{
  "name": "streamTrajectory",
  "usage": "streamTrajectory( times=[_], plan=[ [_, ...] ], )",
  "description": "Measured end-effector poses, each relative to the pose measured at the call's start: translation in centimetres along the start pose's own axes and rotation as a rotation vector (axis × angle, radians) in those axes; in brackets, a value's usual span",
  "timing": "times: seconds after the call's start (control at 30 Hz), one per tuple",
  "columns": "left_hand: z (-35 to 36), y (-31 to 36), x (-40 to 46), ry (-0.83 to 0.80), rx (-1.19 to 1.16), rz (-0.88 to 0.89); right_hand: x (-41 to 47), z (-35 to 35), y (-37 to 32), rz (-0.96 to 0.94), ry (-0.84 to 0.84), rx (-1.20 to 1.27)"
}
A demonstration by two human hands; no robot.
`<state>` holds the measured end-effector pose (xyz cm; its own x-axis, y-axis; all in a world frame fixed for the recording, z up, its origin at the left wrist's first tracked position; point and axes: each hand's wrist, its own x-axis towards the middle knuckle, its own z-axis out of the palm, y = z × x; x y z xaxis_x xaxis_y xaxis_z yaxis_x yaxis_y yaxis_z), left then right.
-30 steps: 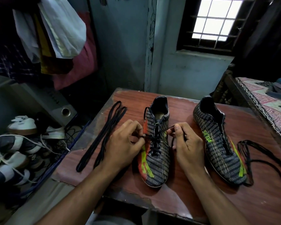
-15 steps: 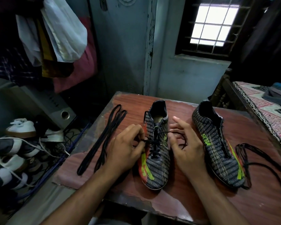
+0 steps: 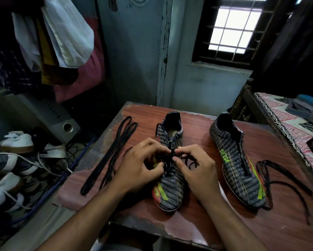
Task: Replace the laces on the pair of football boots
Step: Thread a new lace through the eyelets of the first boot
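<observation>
Two black patterned football boots with green and orange marks stand on the reddish wooden table [image 3: 260, 223]. The left boot [image 3: 170, 189] lies in front of me, toe toward me. My left hand [image 3: 139, 165] and my right hand [image 3: 195, 165] meet over its middle, both pinching the black lace [image 3: 172, 156] threaded in it. The right boot [image 3: 237, 165] stands apart to the right, with no lace showing in its eyelets. A loose black lace [image 3: 278, 178] sprawls beside its toe. A folded bundle of black laces [image 3: 112, 154] lies at the table's left.
Several white and dark shoes [image 3: 12, 171] and cables fill a rack low on the left, beside a grey speaker [image 3: 61, 122]. Clothes [image 3: 58, 37] hang at the upper left. A bed with a patterned cover [image 3: 296, 127] borders the table on the right.
My right hand, spread beside the boot half a second ago, has come in over the boot's middle and pinched the lace. My left hand has shifted right to meet it.
</observation>
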<state>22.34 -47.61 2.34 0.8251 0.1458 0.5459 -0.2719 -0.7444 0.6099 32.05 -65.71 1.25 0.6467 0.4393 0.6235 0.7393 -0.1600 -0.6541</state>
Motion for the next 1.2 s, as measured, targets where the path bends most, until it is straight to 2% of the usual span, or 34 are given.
streamTrajectory(
  times=[0.1,0.3,0.43,0.57,0.7,0.9,1.03,1.2],
  plan=[
    [0.0,-0.2,0.0,0.025,0.062,0.101,-0.1,-0.1,0.4,0.043,0.027,0.033],
    [-0.6,-0.8,-0.6,0.110,0.110,0.142,0.0,-0.1,0.6,0.053,0.057,0.058],
    [-0.4,-0.5,-0.5,0.121,0.100,0.121,-0.1,-0.2,1.2,0.080,0.081,0.118],
    [-0.6,-1.0,-0.5,0.059,-0.017,0.082,-0.1,-0.2,1.8,0.045,0.055,0.143],
    [-0.4,-0.7,-0.5,0.134,0.039,0.082,-0.1,0.0,1.5,0.065,0.073,0.162],
    [0.5,-0.1,-0.5,0.196,0.096,-0.008,0.1,0.1,0.9,0.025,0.062,0.098],
    [0.7,0.4,0.0,0.239,0.115,-0.146,0.4,-0.3,0.3,-0.088,-0.009,-0.080],
    [1.6,1.0,-0.3,0.220,0.188,-0.236,1.0,-0.6,-0.1,-0.102,-0.033,-0.152]
  ],
)
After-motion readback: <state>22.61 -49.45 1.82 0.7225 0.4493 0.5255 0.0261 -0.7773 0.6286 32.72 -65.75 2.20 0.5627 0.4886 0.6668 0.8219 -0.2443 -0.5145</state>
